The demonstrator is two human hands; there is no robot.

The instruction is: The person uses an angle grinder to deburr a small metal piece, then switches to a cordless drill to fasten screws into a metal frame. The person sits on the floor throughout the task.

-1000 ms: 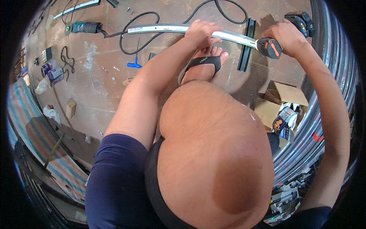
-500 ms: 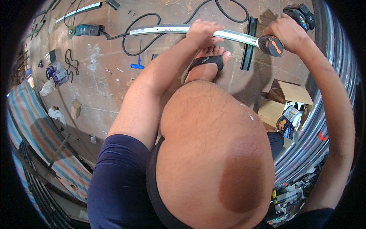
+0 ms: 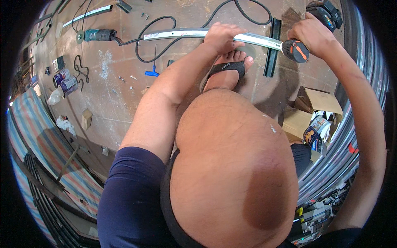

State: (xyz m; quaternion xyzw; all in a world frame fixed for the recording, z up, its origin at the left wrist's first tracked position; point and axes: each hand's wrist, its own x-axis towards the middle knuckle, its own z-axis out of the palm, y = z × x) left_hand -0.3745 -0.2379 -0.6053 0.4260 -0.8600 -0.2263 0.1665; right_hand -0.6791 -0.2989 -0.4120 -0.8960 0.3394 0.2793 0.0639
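My left hand [image 3: 222,38] is closed over a long silvery metal rail [image 3: 175,34], just beyond the toes of my sandalled foot [image 3: 225,74]. At the rail's right end, my right hand [image 3: 313,36] grips a cordless drill [image 3: 295,51] with a black and orange rear end and a dark battery at the far side. The drill's body covers that end of the rail, so its tip is hidden. Crosswise near the rail's right part lies a dark metal channel [image 3: 272,62] on the floor.
Farther left lie an angle grinder [image 3: 98,35] with a looping black cord and a blue-handled T-shaped tool [image 3: 152,73]. Purple cans [image 3: 68,84], a wooden block [image 3: 86,120] and a striped sheet [image 3: 49,142] are at left. An open cardboard box [image 3: 298,124] stands beside stacked metal profiles at right.
The whole view has shifted slightly. Both hands keep their hold on the rail and the drill, with no clear movement between them.
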